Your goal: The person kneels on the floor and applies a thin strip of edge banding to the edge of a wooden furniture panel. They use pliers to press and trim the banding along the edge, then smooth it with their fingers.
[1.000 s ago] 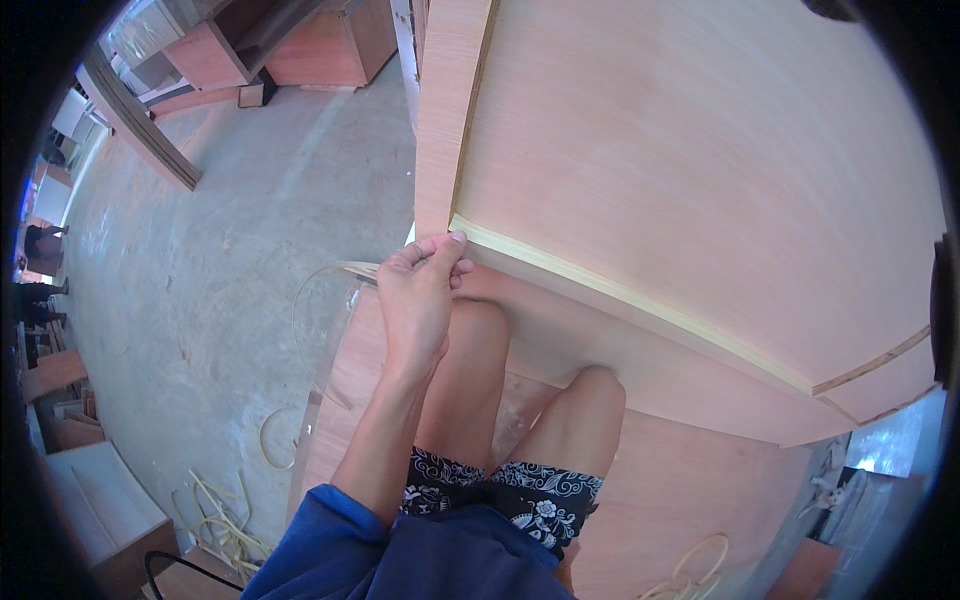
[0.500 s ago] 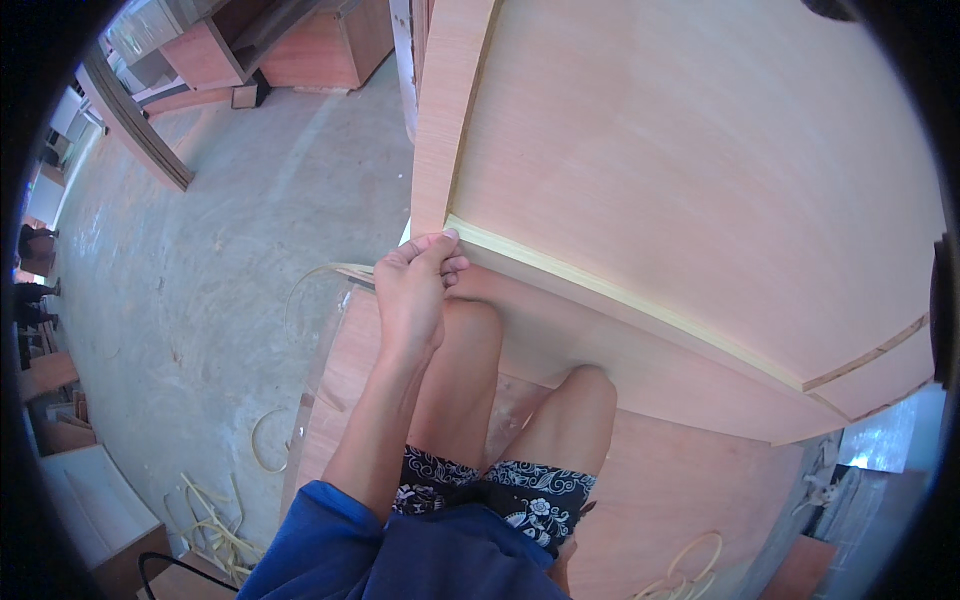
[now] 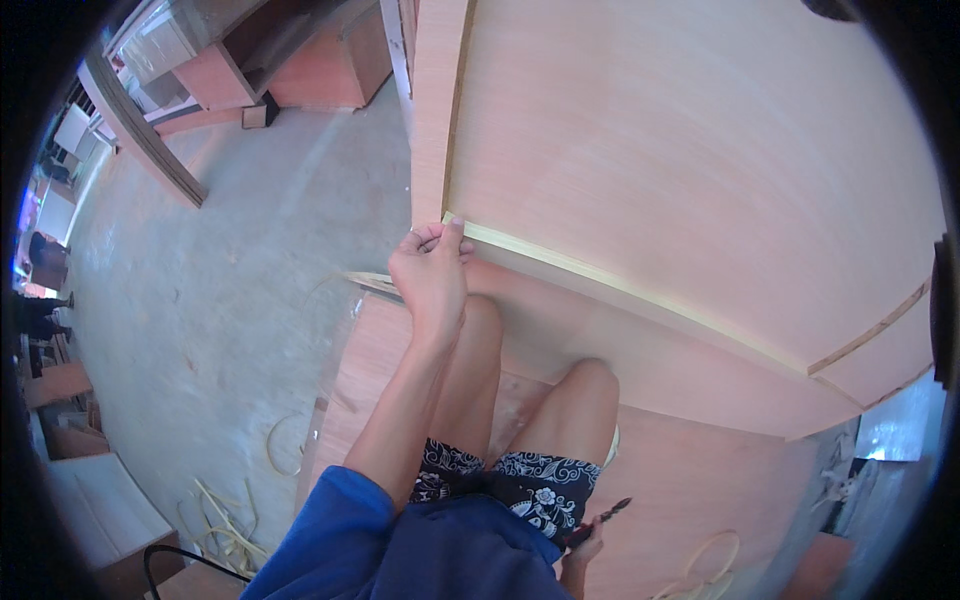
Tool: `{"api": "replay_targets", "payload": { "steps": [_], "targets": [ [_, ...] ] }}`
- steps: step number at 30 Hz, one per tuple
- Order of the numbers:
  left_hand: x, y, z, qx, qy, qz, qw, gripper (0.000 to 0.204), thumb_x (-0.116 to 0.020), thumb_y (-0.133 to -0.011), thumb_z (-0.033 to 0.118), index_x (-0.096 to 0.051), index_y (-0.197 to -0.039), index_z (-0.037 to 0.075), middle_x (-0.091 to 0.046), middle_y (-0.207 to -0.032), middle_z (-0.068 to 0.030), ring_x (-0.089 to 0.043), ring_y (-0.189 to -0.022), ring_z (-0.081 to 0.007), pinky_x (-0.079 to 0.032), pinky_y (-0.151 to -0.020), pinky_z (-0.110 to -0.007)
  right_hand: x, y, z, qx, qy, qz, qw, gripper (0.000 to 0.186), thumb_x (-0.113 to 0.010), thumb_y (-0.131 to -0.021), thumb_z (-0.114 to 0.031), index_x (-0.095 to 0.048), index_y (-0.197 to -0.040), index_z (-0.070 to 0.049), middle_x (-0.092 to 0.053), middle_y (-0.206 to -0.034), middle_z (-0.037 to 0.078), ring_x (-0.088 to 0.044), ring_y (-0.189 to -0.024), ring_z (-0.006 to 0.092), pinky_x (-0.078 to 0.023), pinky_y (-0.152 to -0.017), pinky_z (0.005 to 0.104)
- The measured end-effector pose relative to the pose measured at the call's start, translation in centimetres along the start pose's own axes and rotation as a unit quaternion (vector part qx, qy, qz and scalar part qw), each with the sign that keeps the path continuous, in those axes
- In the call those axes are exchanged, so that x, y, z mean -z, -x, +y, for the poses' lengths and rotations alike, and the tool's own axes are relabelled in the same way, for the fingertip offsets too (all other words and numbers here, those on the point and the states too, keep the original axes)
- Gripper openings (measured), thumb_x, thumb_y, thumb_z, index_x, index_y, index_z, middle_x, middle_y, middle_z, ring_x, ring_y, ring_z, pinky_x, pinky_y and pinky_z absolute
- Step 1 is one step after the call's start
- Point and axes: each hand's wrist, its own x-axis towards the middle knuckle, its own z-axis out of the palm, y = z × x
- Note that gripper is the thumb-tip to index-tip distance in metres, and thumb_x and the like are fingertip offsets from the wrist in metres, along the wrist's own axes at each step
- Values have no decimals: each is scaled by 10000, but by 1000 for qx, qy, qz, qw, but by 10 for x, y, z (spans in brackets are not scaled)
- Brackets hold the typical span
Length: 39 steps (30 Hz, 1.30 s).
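Note:
My left hand (image 3: pixel 432 262) is at the near left corner of a big pale plywood panel (image 3: pixel 680 170). Its thumb and fingers pinch the end of a narrow pale-yellow edging strip (image 3: pixel 600 270), which runs along the panel's near edge to the right. Low beside my right thigh, my right hand (image 3: pixel 590 547) is closed around a dark hand tool (image 3: pixel 612 512) with a narrow pointed end. The tool's grip is mostly covered by the fingers, and its exact kind cannot be made out.
Under and beside my legs lies a reddish plywood board (image 3: pixel 690 480). Curled offcut strips (image 3: pixel 225 525) litter the concrete floor (image 3: pixel 240 300) at the left. Wooden cabinets (image 3: pixel 320 70) stand at the far left, near an upright post (image 3: pixel 140 130). A black cable (image 3: pixel 165 548) loops at lower left.
My right hand has come into view from beside the thigh with the dark tool. The left hand still pinches the strip's end at the corner, its thumb slightly higher. The view has shifted a little.

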Motion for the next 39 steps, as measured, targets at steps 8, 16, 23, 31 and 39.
{"api": "replay_targets", "payload": {
  "steps": [8, 16, 23, 31, 39],
  "targets": [
    [-8, 1, 2, -71, -20, 1, 997, 170, -728, -1026, 89, -690, -1012, -76, -731, -879, -94, -708, -766, -139, -554, -711, -293, -21, 9, -82, 140, -44, -74, 986, 527, -673, -1059, -465, -658, -1250, 26, -679, -1024, 115, -714, -802, 251, -583, -683, 390],
    [7, -14, 18, -64, -38, -86, 994, 128, -711, -1026, 85, -716, -1019, -42, -759, -933, -95, -734, -872, -152, -573, -806, -304, -66, 72, -174, 247, -41, -386, 888, 860, -732, -994, -494, -426, -1544, 91, -657, -1273, 213, -758, -1057, 332, -650, -920, 491],
    [37, -40, 50, -15, -130, -230, 965, 244, -647, -1082, 172, -762, -1168, -25, -756, -1016, -66, -700, -918, -127, -554, -857, -277, -200, 207, -243, 135, 43, -634, 760, 590, -726, -919, -412, -665, -1280, 51, -732, -1020, 97, -682, -906, 178, -537, -845, 315],
    [45, -51, 88, -41, -286, -313, 905, 396, -640, -1081, 309, -829, -1171, -28, -738, -950, -26, -555, -879, -107, -440, -789, -270, -323, 285, -254, -91, 17, -671, 736, 275, -662, -1051, -276, -644, -1145, -19, -582, -851, -21, -573, -778, 45, -459, -692, 223],
    [42, -52, 91, -18, -294, -353, 888, 418, -619, -1090, 318, -834, -1161, -34, -740, -927, -23, -512, -863, -108, -417, -770, -282, -351, 291, -255, -59, -14, -676, 734, 372, -650, -1032, -314, -660, -1210, 12, -673, -931, 76, -628, -820, 113, -503, -724, 275]
  ]
}}
